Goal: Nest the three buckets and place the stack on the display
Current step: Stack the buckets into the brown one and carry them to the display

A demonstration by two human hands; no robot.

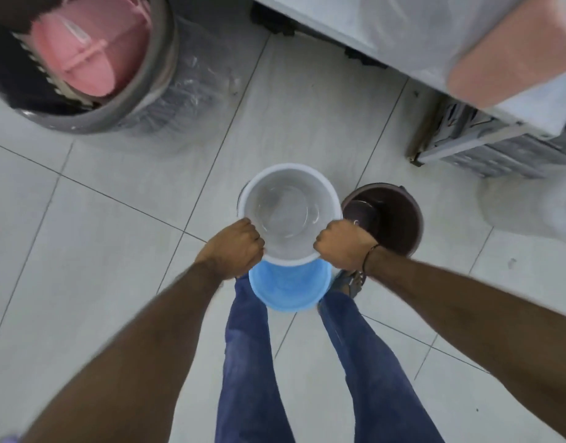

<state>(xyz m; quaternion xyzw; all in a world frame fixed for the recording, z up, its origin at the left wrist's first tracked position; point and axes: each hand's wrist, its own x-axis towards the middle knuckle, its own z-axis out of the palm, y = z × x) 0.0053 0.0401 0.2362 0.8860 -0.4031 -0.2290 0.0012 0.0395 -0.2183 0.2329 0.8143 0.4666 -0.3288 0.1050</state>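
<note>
A white bucket is held above the floor at the centre of the head view. My left hand grips its near-left rim and my right hand grips its near-right rim. Just below and nearer to me sits a blue bucket, partly hidden by the white one; whether the two touch I cannot tell. A dark brown bucket stands upright on the tiles to the right, close beside my right hand.
A large grey bin wrapped in plastic, holding pink items, stands at the far left. A plastic-covered shelf unit runs along the far right, with a grey crate beneath it. My legs in blue jeans stand on the tiled floor.
</note>
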